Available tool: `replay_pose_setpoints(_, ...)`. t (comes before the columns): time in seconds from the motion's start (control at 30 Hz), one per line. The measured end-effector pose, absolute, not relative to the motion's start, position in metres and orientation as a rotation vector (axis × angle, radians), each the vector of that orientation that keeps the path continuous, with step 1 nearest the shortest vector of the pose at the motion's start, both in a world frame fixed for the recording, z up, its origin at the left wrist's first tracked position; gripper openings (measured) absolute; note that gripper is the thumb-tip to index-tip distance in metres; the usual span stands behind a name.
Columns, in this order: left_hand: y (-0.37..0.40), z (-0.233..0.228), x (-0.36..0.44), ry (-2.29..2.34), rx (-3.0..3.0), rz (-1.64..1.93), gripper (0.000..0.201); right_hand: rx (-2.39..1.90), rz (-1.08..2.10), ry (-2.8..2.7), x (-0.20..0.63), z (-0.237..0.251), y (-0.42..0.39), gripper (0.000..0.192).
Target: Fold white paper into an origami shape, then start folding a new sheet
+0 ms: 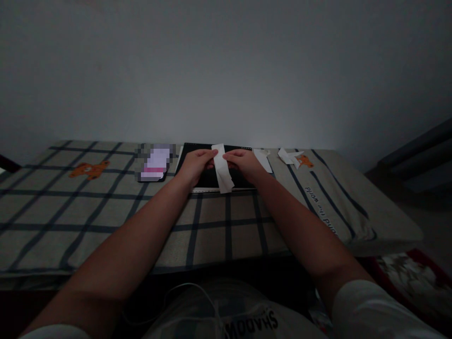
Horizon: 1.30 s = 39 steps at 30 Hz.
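Head view: left hand (195, 162) and right hand (243, 162) pinch white paper strip (222, 169) over black notebook (212, 176); strip looks light, floppy, tear-prone; edges best hold.

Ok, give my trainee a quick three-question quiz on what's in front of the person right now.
1. True or false: both hands pinch the white paper strip.
2. What lies under the strip: A) black notebook B) plate C) laptop?
3. What orange figure is printed on the checked cloth at far left?

Key: 1 true, left hand and right hand each grip it. 2 A. 3 An orange cartoon animal.
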<state>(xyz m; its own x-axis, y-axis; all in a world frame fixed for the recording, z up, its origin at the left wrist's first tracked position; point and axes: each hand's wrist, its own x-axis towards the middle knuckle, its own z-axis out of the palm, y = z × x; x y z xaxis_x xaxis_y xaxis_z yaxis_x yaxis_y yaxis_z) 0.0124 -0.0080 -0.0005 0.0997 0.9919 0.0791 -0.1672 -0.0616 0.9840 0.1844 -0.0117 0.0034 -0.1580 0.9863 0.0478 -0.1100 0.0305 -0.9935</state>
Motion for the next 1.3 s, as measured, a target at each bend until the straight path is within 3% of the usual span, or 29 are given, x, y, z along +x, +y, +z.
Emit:
replay_pose_setpoints(1.03, -0.0104, 0.0065, 0.0107, 1.106, 1.296, 1.422, 0.029, -1.018, 1.252, -1.404, 0.1849, 0.001, -0.012, 0.007)
replay_pose_setpoints(1.3, -0.0138, 0.0046, 0.0109, 1.068, 1.296, 1.138, 0.036, -1.039, 1.197, -1.216, 0.1897, -0.0007, -0.0033, 0.017)
